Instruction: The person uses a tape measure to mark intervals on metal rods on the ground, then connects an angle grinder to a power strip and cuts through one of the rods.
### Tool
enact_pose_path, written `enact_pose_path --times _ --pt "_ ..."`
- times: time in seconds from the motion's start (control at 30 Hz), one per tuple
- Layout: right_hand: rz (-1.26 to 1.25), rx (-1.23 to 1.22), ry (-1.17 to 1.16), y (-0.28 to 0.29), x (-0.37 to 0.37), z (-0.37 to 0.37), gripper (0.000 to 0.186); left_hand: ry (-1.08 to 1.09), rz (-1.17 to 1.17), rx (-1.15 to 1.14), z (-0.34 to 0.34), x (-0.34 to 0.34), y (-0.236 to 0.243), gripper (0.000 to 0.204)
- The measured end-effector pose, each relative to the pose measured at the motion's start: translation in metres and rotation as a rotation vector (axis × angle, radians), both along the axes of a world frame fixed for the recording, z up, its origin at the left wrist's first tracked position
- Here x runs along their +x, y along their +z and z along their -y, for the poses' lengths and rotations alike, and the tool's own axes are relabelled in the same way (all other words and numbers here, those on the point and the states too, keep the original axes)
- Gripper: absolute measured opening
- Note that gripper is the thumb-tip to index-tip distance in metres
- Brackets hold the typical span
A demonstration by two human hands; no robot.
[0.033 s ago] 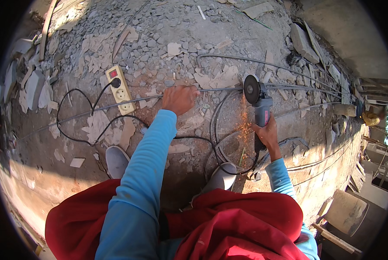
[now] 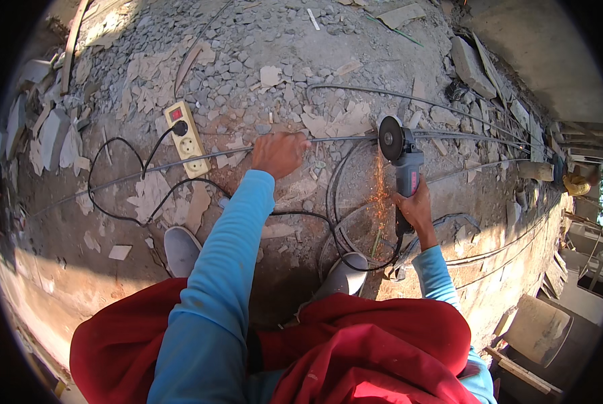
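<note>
My left hand (image 2: 279,153) is closed around a long thin steel rod (image 2: 342,139) that runs across the ground from left to right. My right hand (image 2: 416,210) grips the body of an angle grinder (image 2: 407,178). The grinder's dark cutting disc (image 2: 391,138) stands upright against the rod, right of my left hand. Orange sparks (image 2: 381,195) stream from the disc down toward my shoe. A black power cord (image 2: 301,213) trails from the grinder's lower end and loops left to a cream power strip (image 2: 192,149).
Loops of bent steel rod (image 2: 335,202) lie under and beside the grinder, with more rods (image 2: 490,138) stretching right. Loose stones (image 2: 231,67) and broken slabs (image 2: 472,67) cover the far ground. My grey shoes (image 2: 182,251) are near the cord. A bucket-like container (image 2: 537,330) lies at lower right.
The spray of sparks has shifted slightly and looks narrower. Hands, grinder and rod hold the same places.
</note>
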State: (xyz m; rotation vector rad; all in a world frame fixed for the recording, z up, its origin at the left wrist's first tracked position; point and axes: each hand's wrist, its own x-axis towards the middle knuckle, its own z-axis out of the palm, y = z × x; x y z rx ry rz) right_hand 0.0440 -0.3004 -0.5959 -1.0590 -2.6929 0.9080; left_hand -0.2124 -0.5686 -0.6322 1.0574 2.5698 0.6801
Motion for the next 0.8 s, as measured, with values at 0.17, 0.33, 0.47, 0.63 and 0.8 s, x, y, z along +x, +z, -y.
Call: enact_pose_path --times 0.17,0.33,0.47,0.63,0.8 --pt "0.021 -0.049 -0.008 -0.002 0.000 -0.003 0.052 0.000 -0.020 0.007 -0.001 0.000 -0.005 0.024" --pt "0.034 -0.051 -0.017 0.001 -0.001 -0.001 0.053 0.000 -0.022 0.025 0.000 0.000 -0.007 0.025" --pt "0.053 -0.072 -0.032 -0.006 0.003 -0.008 0.058 -0.002 -0.004 0.012 -0.001 -0.001 -0.008 0.028" --pt "0.080 -0.080 -0.042 0.004 -0.002 -0.003 0.059 0.003 0.008 -0.026 -0.002 0.000 -0.004 0.028" --pt "0.070 -0.099 -0.034 0.010 -0.001 0.001 0.059 0.003 0.023 -0.027 -0.002 -0.002 -0.005 0.027"
